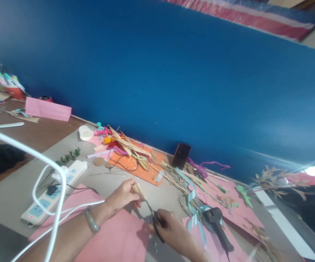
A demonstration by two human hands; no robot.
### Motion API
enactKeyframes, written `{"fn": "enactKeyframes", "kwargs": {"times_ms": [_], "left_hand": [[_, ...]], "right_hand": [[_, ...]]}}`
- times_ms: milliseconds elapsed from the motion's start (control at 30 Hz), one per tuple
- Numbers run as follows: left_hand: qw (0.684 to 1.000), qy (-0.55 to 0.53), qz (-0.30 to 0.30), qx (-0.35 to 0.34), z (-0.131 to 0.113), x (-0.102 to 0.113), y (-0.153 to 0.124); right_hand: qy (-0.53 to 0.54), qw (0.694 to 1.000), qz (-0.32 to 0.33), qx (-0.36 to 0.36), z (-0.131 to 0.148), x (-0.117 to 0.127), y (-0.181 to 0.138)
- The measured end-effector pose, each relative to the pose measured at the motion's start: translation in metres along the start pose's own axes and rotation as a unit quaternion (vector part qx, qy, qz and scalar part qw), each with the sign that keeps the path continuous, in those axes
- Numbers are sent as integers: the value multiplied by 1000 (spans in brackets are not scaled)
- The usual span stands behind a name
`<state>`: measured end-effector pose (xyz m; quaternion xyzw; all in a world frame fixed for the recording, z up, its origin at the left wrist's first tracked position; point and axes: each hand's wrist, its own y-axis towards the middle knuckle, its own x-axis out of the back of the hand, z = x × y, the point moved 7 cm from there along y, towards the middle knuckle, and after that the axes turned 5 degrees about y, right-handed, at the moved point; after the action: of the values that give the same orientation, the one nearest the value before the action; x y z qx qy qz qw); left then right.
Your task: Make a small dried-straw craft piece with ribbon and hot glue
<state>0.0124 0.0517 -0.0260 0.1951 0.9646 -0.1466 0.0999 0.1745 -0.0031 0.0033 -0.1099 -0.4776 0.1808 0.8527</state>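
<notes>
Tan strip (139, 191) left, black scissors (154, 215) right — hands (123, 196) (172, 229) grip both.

Left hand (123, 196) pinches at the end of an extended forearm (74, 233); right hand (172, 231) curls nearby

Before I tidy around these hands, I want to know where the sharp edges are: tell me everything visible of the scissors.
The scissors have dark handles and slim, greyish blades that look like metal. The right hand grips the handles, partly hiding them, above the grey tabletop. The blades slant toward the left hand, their tips at the pale, straw-like strip it holds. Blur hides how far they are open.
</notes>
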Motion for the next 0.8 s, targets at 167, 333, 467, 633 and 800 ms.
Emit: {"fn": "enactKeyframes", "kwargs": {"times_ms": [167, 333, 467, 633, 800], "left_hand": [[1000, -3, 7, -1, 0, -1, 0], [1000, -3, 11, 2, -1, -2, 0], [1000, -1, 15, -1, -1, -3, 0], [1000, -9, 17, 8, 2, -3, -1], [999, -27, 17, 5, -2, -4, -3]], "right_hand": [[12, 1000, 9, -1, -5, -5, 2], [46, 999, 14, -5, -10, -8, 2], [92, 995, 31, -14, -10, -7, 0], [105, 993, 32, -32, -9, -3, 1], [106, 993, 22, -39, -7, -3, 2]]}}
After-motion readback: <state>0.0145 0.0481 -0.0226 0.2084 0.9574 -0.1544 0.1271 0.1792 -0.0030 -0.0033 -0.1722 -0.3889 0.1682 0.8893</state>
